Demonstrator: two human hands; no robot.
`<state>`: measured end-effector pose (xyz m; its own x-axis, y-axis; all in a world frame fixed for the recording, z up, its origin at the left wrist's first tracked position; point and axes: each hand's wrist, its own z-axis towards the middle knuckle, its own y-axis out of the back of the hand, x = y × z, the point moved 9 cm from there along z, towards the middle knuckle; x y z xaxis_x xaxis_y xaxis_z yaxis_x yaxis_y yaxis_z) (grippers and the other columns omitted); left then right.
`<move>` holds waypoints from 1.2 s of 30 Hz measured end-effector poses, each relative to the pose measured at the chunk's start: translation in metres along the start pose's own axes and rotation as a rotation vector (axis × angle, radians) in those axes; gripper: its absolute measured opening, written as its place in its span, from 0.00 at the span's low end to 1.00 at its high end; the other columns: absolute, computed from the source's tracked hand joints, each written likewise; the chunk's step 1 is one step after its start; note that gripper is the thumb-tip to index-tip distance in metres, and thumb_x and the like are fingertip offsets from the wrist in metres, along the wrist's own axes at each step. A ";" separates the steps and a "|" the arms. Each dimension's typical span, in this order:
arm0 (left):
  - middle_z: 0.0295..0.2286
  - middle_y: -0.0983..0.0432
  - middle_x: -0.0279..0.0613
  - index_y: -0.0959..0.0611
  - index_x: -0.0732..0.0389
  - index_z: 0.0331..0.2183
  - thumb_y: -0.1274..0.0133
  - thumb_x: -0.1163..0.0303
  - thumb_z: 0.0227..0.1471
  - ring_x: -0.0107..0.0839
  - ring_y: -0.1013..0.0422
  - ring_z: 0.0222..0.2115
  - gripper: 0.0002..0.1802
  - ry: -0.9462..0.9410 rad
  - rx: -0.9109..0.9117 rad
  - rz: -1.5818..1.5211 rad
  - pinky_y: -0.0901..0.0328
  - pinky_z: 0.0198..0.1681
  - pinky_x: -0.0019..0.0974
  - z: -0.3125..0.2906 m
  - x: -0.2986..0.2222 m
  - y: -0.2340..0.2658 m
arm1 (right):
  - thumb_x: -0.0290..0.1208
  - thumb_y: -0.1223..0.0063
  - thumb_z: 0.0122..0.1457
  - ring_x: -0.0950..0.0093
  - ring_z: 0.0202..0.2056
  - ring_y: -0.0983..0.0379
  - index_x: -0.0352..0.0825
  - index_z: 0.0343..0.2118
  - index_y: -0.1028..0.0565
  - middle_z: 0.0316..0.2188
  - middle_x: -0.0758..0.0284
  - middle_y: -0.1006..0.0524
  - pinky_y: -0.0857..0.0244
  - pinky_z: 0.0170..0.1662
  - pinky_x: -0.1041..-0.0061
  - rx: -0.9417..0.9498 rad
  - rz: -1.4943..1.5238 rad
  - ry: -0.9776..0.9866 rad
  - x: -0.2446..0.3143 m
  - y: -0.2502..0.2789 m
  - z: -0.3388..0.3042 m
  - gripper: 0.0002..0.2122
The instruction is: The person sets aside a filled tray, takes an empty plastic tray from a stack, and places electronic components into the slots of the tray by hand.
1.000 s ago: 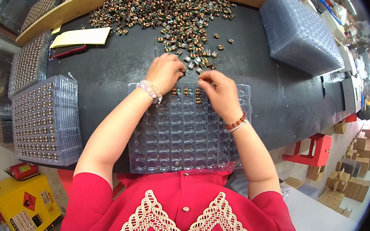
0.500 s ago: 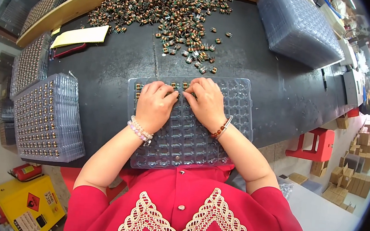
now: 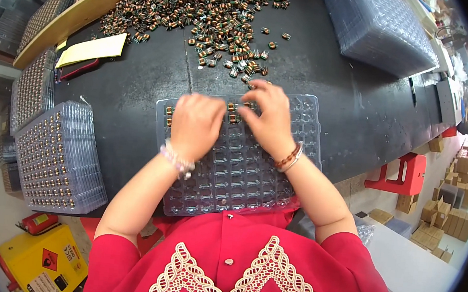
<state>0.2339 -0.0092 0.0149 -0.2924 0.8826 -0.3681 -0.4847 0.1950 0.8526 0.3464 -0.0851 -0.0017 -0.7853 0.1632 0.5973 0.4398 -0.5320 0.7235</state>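
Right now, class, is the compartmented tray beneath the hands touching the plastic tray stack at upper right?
Apart: the head view shows black tabletop between the compartmented tray and the plastic tray stack.

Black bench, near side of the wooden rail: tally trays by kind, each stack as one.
Partly filled single tray: 1
Parts-loaded stacks, front left and rear left: 2
Right-hand stack, no parts visible: 1
Total: 4
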 end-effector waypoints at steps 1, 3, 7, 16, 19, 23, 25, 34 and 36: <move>0.29 0.24 0.38 0.20 0.59 0.30 0.43 0.71 0.45 0.39 0.30 0.36 0.06 0.111 0.001 -0.064 0.36 0.43 0.41 0.012 0.013 -0.003 | 0.29 0.38 0.46 0.63 0.47 0.32 0.38 0.31 0.24 0.43 0.65 0.26 0.38 0.49 0.66 -0.075 -0.025 -0.005 -0.007 0.011 0.009 0.09; 0.30 0.25 0.39 0.20 0.59 0.30 0.43 0.70 0.45 0.39 0.30 0.36 0.07 0.140 -0.032 -0.054 0.36 0.43 0.41 0.040 0.025 -0.018 | 0.28 0.39 0.47 0.65 0.45 0.31 0.39 0.33 0.24 0.41 0.67 0.26 0.35 0.45 0.68 -0.054 -0.093 -0.121 -0.025 0.021 0.025 0.09; 0.33 0.25 0.39 0.20 0.58 0.32 0.41 0.69 0.44 0.40 0.30 0.37 0.09 0.123 0.040 -0.059 0.35 0.41 0.42 0.063 0.034 -0.047 | 0.31 0.42 0.50 0.67 0.36 0.26 0.38 0.33 0.22 0.35 0.67 0.25 0.33 0.39 0.69 0.194 -0.203 -0.254 -0.052 0.003 0.036 0.07; 0.30 0.22 0.42 0.18 0.59 0.31 0.44 0.70 0.47 0.41 0.27 0.34 0.06 0.385 0.043 -0.435 0.34 0.39 0.41 -0.001 0.064 0.007 | 0.33 0.42 0.50 0.62 0.35 0.25 0.36 0.33 0.22 0.32 0.62 0.22 0.32 0.39 0.64 0.261 -0.365 -0.152 -0.045 0.004 0.042 0.09; 0.30 0.23 0.38 0.16 0.57 0.25 0.41 0.71 0.42 0.38 0.31 0.41 0.03 0.204 0.104 -0.290 0.38 0.45 0.40 -0.026 0.047 0.013 | 0.33 0.42 0.50 0.62 0.35 0.25 0.36 0.33 0.21 0.32 0.62 0.22 0.32 0.39 0.63 0.334 -0.485 -0.139 -0.043 0.000 0.045 0.09; 0.32 0.27 0.36 0.17 0.57 0.25 0.40 0.72 0.40 0.39 0.35 0.45 0.03 0.266 0.059 -0.149 0.41 0.49 0.40 -0.034 0.048 0.010 | 0.31 0.44 0.50 0.62 0.36 0.25 0.36 0.32 0.20 0.31 0.62 0.22 0.32 0.39 0.63 0.342 -0.481 -0.099 -0.038 -0.003 0.048 0.08; 0.33 0.28 0.36 0.17 0.57 0.25 0.40 0.72 0.40 0.39 0.36 0.45 0.04 0.242 0.028 -0.082 0.42 0.49 0.40 -0.032 0.046 0.012 | 0.30 0.45 0.51 0.62 0.36 0.25 0.35 0.32 0.20 0.31 0.62 0.22 0.32 0.40 0.64 0.274 -0.372 -0.065 -0.043 0.001 0.045 0.07; 0.35 0.26 0.42 0.18 0.59 0.30 0.42 0.70 0.45 0.42 0.31 0.41 0.07 0.276 -0.221 -0.100 0.37 0.45 0.41 0.047 0.089 -0.008 | 0.25 0.45 0.50 0.64 0.32 0.24 0.31 0.30 0.21 0.32 0.61 0.21 0.31 0.38 0.70 0.145 -0.108 -0.024 -0.035 0.014 0.041 0.06; 0.34 0.25 0.40 0.18 0.59 0.31 0.42 0.70 0.45 0.41 0.31 0.40 0.07 0.273 -0.087 0.027 0.36 0.45 0.40 0.057 0.092 -0.019 | 0.21 0.43 0.49 0.68 0.32 0.23 0.29 0.32 0.22 0.32 0.61 0.21 0.30 0.37 0.74 0.110 0.097 -0.041 -0.029 0.021 0.035 0.06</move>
<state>0.2632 0.0926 -0.0141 -0.5115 0.7369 -0.4419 -0.5389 0.1254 0.8330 0.3934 -0.0724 0.0087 -0.7195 0.1501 0.6781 0.5594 -0.4534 0.6939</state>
